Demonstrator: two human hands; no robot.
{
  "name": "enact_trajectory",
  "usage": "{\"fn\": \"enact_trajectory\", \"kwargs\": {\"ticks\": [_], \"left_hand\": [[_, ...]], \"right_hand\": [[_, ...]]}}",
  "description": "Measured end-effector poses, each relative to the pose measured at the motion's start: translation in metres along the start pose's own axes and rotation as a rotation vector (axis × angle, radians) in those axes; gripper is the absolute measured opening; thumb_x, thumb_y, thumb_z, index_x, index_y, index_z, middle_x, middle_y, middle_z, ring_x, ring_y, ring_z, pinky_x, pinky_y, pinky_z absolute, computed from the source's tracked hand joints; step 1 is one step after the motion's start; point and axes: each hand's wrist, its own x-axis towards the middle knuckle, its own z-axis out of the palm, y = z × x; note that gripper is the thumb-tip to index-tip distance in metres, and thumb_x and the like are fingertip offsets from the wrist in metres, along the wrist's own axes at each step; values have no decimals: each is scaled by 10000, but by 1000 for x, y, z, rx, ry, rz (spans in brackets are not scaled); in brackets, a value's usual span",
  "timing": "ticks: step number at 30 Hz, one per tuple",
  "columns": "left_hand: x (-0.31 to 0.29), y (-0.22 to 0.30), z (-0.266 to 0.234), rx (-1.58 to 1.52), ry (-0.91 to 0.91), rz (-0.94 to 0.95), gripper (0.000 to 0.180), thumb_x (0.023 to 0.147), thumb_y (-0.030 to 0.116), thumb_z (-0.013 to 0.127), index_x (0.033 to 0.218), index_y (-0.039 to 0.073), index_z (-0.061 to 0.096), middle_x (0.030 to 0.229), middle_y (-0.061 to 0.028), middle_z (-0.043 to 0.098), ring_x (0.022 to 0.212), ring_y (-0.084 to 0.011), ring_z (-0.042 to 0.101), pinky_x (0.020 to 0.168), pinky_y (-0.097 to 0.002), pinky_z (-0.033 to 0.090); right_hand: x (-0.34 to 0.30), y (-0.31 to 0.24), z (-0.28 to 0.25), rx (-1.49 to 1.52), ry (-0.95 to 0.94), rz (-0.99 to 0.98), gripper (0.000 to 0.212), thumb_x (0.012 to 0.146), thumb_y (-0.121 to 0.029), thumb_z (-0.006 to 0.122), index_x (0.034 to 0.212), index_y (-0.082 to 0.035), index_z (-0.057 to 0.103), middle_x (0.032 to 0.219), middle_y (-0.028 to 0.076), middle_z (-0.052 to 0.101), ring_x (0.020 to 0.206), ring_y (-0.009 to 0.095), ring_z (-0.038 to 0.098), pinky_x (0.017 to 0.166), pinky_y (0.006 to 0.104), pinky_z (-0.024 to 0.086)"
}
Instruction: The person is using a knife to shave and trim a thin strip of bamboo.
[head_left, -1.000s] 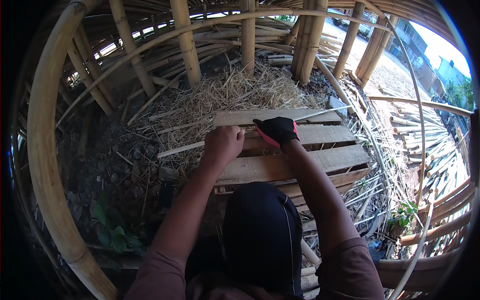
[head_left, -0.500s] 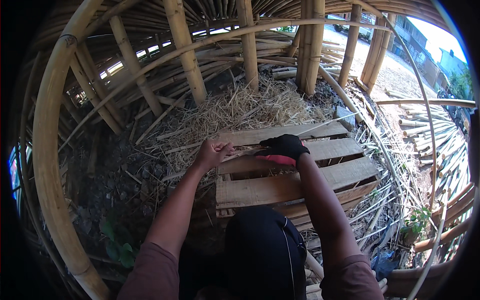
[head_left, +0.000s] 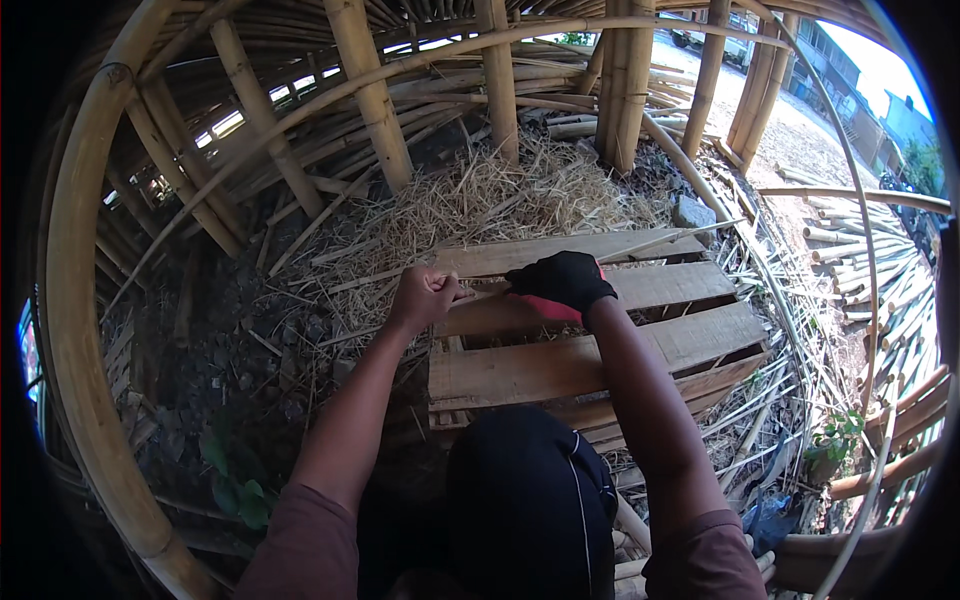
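Observation:
A thin, pale bamboo strip [head_left: 665, 240] runs from my left hand, under my right, and out past it to the far right. My bare left hand [head_left: 425, 298] is closed with its fingers curled round the strip's left end. A black glove with a pinkish-red palm covers my right hand [head_left: 565, 285], closed over the strip a short way to the right. The glove hides whether anything else is in that palm. Both hands are above a slatted wooden crate [head_left: 520, 375], in front of my knee in dark cloth.
Beyond the crate lies a heap of bamboo shavings [head_left: 500, 205]. Upright bamboo poles [head_left: 370, 95] stand behind it, and a thick curved pole [head_left: 80, 300] rises at the left. Cut bamboo lengths [head_left: 885, 290] are piled at the right. A grey stone [head_left: 692, 212] sits near the crate's far right corner.
The strip has slid leftward, its right end now less steeply raised. My right hand has turned a little and drawn slightly left; the left hand stays closed, nearly in place. The view has shifted slightly.

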Motion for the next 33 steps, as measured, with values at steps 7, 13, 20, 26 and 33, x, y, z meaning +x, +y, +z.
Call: {"fn": "enact_trajectory", "kwargs": {"ticks": [7,13,20,26,33], "left_hand": [[-2,-19,2,120,106,131,359,842,163,681,577,-24,527,471,-140,475,413,-106,394,432,-350,341],[-6,9,5,299,190,255,350,815,142,692,570,-23,504,490,-167,468,391,-174,422,434,-379,359],[-15,16,11,327,248,338,312,796,110,696,569,-7,517,546,-199,512,442,-333,518,461,-409,400],[-20,18,15,321,239,323,300,787,99,691,568,-2,513,558,-198,512,458,-341,524,467,-407,408],[-21,20,17,331,210,270,285,785,104,695,580,-2,528,562,-194,520,459,-324,541,465,-402,411]], "right_hand": [[11,-22,3,73,39,192,469,927,-623,474,1124,-290,740,1102,76,733,1030,302,695,884,441,540],[20,-26,16,102,127,227,459,905,-605,536,1110,-254,749,1035,82,744,978,303,711,827,446,555],[18,-30,15,108,158,291,498,835,-624,623,1004,-185,786,997,111,749,961,311,719,797,428,562],[11,-21,9,198,42,422,549,804,-628,629,1006,-141,782,1027,144,742,974,343,712,833,430,555],[15,-10,16,242,-52,349,558,835,-614,606,1045,-124,771,1059,167,731,1014,354,702,864,437,551]]}}
